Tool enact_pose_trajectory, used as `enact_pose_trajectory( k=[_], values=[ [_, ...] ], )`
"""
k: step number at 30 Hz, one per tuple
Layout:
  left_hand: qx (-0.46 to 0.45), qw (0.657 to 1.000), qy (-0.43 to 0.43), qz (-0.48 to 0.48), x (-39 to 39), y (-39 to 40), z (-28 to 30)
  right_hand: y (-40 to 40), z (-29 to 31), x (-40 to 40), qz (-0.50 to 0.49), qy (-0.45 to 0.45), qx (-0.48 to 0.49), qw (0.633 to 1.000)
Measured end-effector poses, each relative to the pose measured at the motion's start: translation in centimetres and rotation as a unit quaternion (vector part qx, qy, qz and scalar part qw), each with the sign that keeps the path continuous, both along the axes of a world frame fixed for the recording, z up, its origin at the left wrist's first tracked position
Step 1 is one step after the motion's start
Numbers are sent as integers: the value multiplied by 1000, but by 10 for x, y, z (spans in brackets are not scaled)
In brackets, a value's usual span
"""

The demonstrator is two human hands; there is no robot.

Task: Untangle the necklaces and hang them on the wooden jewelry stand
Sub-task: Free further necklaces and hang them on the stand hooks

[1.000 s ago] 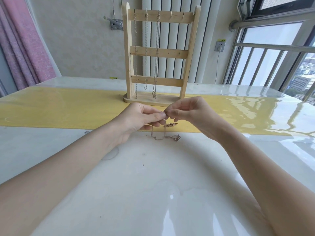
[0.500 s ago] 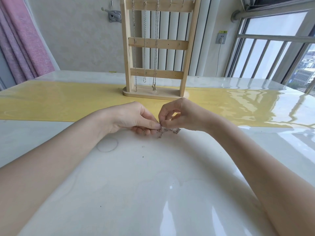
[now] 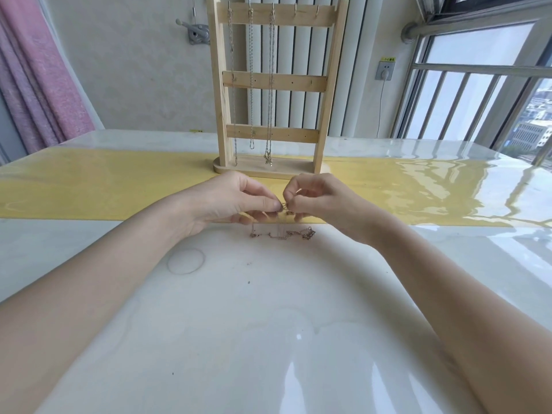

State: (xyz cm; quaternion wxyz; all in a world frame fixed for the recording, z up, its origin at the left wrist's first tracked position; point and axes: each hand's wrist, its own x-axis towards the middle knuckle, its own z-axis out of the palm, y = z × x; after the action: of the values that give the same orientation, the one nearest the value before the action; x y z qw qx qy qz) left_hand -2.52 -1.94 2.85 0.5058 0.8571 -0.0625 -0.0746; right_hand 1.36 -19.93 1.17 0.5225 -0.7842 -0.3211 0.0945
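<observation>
A thin gold necklace (image 3: 294, 233) hangs from my fingertips, its lower end trailing in a small tangle on the white table. My left hand (image 3: 230, 200) pinches the chain between thumb and forefinger. My right hand (image 3: 313, 198) pinches it right beside, the two sets of fingertips almost touching. Behind them stands the wooden jewelry stand (image 3: 273, 82) with three crossbars and hooks on top. Three chains (image 3: 270, 85) hang from the left hooks of its top bar; the right hooks are bare.
A glossy white table (image 3: 268, 324) with a yellow runner (image 3: 89, 189) across it carries the stand. A faint ring mark (image 3: 185, 260) lies left of the chain. A pink curtain (image 3: 35, 73) hangs at left; windows with railings (image 3: 478, 94) are at right.
Both hands have lifted a little from the table, raising the pinched chain so more of it hangs and spreads out below. The camera has tilted up slightly.
</observation>
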Motion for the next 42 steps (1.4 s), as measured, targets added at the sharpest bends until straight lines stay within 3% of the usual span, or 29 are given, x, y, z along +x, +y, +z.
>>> enact_pose_trajectory(
  k=[2,5,9,16,22,26,32,37,42],
  values=[
    [-13,997,-71,31,2,-1,0,-1,-2,2,10,70,47,996],
    [-14,981,-190,39,2,-4,2,-1,-3,4,9,100,73,992],
    [17,978,-210,-7,-1,-11,1,1,-2,4,6,97,86,991],
    [68,957,-280,4,-3,-15,-2,2,-6,5,3,113,85,990],
    [199,873,-444,20,0,-13,-11,5,-7,7,4,190,119,974],
    [249,825,-508,24,-1,-14,-12,5,-7,7,-1,213,143,966],
    [229,839,-493,36,5,-14,-14,6,-6,7,13,166,121,979],
    [157,865,-475,27,6,-15,-19,6,-4,3,37,140,111,983],
    [152,847,-508,36,6,-16,-23,9,-3,-2,56,148,116,981]
  ],
)
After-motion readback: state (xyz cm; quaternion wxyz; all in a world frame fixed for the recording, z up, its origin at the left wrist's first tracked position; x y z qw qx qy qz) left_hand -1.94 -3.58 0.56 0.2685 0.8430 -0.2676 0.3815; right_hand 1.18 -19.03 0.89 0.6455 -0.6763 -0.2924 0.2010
